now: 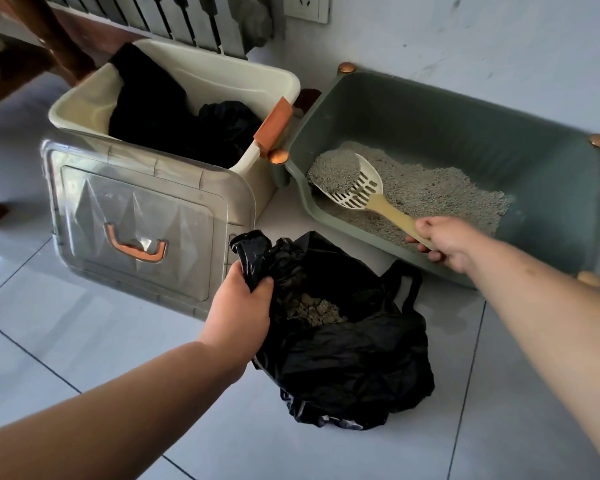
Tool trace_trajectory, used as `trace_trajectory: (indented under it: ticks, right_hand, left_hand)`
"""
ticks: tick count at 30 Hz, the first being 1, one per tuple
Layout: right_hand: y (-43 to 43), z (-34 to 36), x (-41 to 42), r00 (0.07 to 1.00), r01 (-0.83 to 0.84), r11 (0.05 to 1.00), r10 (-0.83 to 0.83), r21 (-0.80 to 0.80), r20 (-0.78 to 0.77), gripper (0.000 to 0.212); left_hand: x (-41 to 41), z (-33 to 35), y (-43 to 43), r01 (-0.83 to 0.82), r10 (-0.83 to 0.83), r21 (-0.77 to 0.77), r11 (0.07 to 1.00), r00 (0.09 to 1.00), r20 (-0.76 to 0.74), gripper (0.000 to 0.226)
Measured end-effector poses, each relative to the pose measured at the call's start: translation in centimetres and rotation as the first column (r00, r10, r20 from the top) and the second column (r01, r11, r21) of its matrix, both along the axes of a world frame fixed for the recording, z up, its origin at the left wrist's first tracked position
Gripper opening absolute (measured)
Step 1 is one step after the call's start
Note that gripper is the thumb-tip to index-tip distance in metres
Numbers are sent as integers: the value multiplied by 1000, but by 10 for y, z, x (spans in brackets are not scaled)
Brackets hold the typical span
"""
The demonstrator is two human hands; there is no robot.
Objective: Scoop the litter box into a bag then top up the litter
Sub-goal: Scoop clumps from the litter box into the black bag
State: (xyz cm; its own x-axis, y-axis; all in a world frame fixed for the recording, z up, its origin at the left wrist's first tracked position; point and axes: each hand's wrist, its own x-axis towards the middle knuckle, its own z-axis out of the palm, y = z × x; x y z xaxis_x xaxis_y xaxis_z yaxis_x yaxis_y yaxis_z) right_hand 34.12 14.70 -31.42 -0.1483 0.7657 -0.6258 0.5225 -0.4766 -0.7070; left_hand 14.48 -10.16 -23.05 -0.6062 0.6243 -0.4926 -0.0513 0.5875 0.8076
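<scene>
We clamp the left hand point(243, 306) grip on the bag point(343, 368) rim to hold its mouth open on the floor point(84, 341). Our right hand point(444, 240) grip wraps the scoop point(361, 192) handle. It sits loaded, probably clumps, at the litter box point(447, 112) bag-side corner.

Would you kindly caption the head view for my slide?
A litter-laden scoop in the right hand, over the green litter box; the left hand grips the black bag.

A room in a home: pale glossy floor tiles point(66, 323), a painted wall point(465, 36) with a socket point(305, 6), a ribbed radiator point(174, 15), a cat's litter box point(430, 109) beside a plastic storage bin point(222, 69).
</scene>
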Motion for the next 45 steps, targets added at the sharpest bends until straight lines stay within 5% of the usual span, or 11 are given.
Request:
trace_trajectory:
  ticks: [21, 35, 45]
  right_hand:
    - [-3, 39, 34, 996, 46, 999, -43, 27, -84, 32]
    - [-20, 76, 57, 989, 143, 984, -138, 103, -55, 14]
    - [-36, 91, 61, 991, 131, 980, -127, 153, -36, 25]
  left_hand:
    - [10, 11, 4, 16, -17, 46, 999, 1000, 17, 9]
    - [16, 19, -3, 54, -53, 74, 996, 998, -17, 10]
    - [12, 20, -8, 64, -60, 70, 995, 997, -55, 13]
